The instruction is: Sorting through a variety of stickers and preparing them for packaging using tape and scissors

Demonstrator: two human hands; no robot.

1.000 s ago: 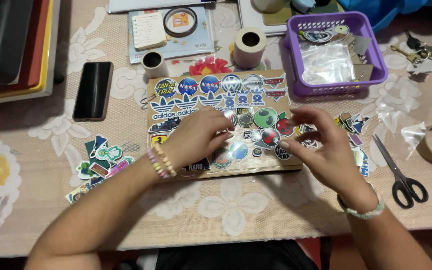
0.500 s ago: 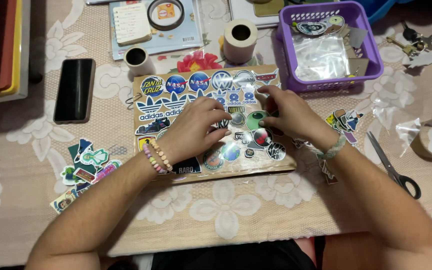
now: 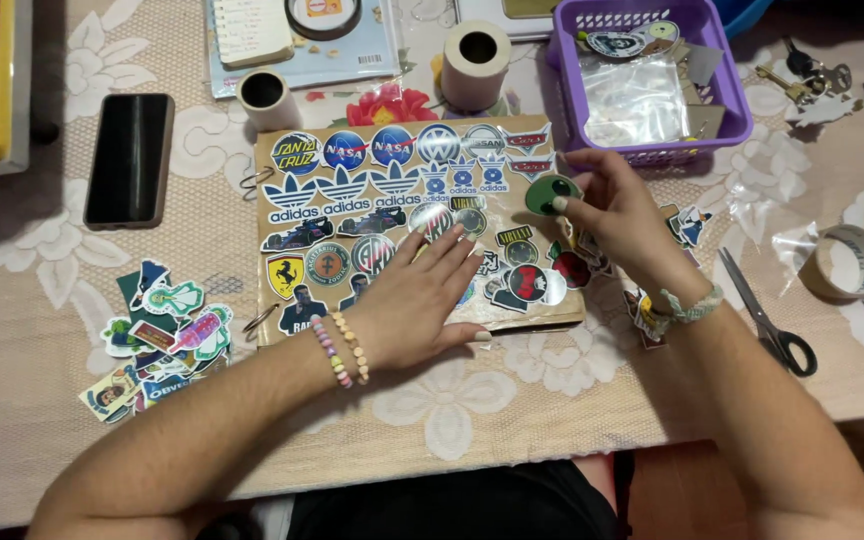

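Note:
A brown cardboard board [image 3: 272, 300] covered with many stickers lies flat in front of me. My left hand [image 3: 422, 300] rests flat on its lower middle with the fingers spread, holding it down. A bead bracelet circles that wrist. My right hand [image 3: 622, 215] hovers over the board's right edge and pinches a round green sticker [image 3: 549, 193] between thumb and fingers. A woven band sits on that wrist. More stickers peek out beneath the right hand.
A black phone [image 3: 130, 158] lies at left above a loose sticker pile [image 3: 157, 335]. A purple basket [image 3: 732, 105] with plastic bags stands at back right. Scissors [image 3: 767, 320] and a tape roll [image 3: 847, 262] lie at right. Two paper rolls [image 3: 474, 62] stand behind the board.
My right hand has lifted a round green sticker and moved to the board's right edge. My left hand has flattened on the board. The view shifted slightly.

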